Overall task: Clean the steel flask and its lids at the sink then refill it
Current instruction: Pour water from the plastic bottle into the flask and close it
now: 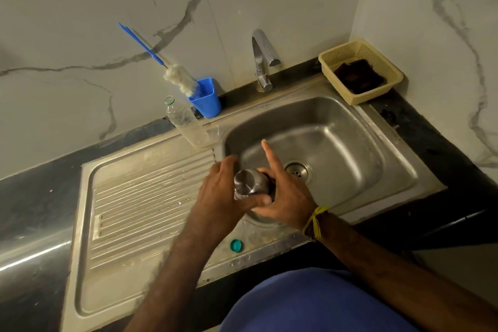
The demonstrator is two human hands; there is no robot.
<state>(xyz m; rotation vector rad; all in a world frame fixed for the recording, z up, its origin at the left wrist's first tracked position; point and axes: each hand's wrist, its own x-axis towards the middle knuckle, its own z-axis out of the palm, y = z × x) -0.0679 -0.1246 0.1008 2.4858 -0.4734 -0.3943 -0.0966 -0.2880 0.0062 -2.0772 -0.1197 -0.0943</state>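
Note:
A steel flask [252, 183] is held over the near left edge of the sink basin [336, 137], its rounded steel end toward me. My left hand [223, 191] grips it from the left, thumb across its front. My right hand [285, 194] holds it from the right and below, with the index finger pointing straight up. A dark part shows at the flask's right side; I cannot tell what it is. The rest of the flask is hidden by my hands. The tap [262, 59] stands at the back, with no water running.
A clear plastic bottle [186, 124] without cap stands by the basin's back left corner. A blue cup [206, 97] holds a blue-handled bottle brush [177, 78]. A teal cap [236, 245] lies on the sink's front rim. A cream basket [388, 73] with a dark cloth sits back right. The ribbed drainboard [145, 202] lies left.

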